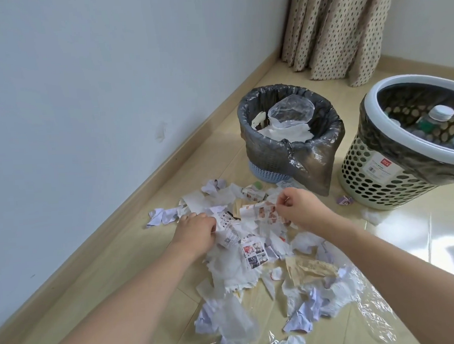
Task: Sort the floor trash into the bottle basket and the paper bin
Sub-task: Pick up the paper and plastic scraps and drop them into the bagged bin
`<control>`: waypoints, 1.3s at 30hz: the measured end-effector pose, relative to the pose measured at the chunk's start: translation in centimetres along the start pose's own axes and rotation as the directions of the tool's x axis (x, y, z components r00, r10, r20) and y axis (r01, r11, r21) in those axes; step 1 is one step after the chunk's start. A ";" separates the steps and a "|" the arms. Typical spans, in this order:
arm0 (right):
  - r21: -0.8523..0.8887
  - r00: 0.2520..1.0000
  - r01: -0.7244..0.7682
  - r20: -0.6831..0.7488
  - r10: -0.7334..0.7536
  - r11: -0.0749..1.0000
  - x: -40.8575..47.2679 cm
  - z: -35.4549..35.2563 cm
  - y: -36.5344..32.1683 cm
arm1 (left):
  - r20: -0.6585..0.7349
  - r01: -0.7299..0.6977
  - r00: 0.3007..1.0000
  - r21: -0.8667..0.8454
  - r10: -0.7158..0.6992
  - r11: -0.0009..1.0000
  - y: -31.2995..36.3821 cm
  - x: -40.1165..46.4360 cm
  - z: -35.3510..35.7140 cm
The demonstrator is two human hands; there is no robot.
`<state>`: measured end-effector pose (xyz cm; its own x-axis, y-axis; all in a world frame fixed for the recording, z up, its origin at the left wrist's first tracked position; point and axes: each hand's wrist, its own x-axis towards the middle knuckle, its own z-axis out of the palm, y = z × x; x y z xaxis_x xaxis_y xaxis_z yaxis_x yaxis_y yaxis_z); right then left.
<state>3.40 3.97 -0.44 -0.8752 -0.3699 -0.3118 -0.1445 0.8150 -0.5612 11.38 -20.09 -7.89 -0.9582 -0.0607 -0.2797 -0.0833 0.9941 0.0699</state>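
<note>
Hands work the paper pile (254, 254) on the floor: left hand (196, 230) grips a printed scrap (230, 231), right hand (300, 207) pinches another, apparently gathering a load for the lined paper bin (289, 131) just beyond; bottle basket (394, 168) stands right.

left hand (195, 232) — bare, no ring | right hand (301, 207) — bare | forearms — uncovered, no sleeves in view

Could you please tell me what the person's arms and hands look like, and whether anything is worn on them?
Both forearms are bare as far as the frame shows: no sleeves, gloves, watch or bracelets. The left hand and right hand show no rings that I can make out.
</note>
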 end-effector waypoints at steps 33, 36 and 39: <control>0.402 0.916 -0.038 -0.352 0.192 0.915 4.2 -13.0 -1.2 | -0.134 -0.013 0.952 -0.916 -0.274 0.402 5.7 5.3 -20.1; 0.397 0.880 -0.058 -0.413 0.234 0.916 6.1 -13.1 -0.3 | -0.161 -0.016 0.949 -0.882 -0.270 0.471 8.3 8.5 -21.1; 0.359 0.843 -0.086 -0.472 0.260 0.929 8.3 -12.9 1.0 | -0.185 0.004 0.945 -0.818 -0.269 0.576 11.2 12.3 -21.4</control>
<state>-9.98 7.51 6.30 -0.9927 0.1107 -0.0469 0.1066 0.6292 -0.7699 -7.22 -11.68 9.97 -0.9338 -0.3416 -0.1063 -0.2758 0.4983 0.8220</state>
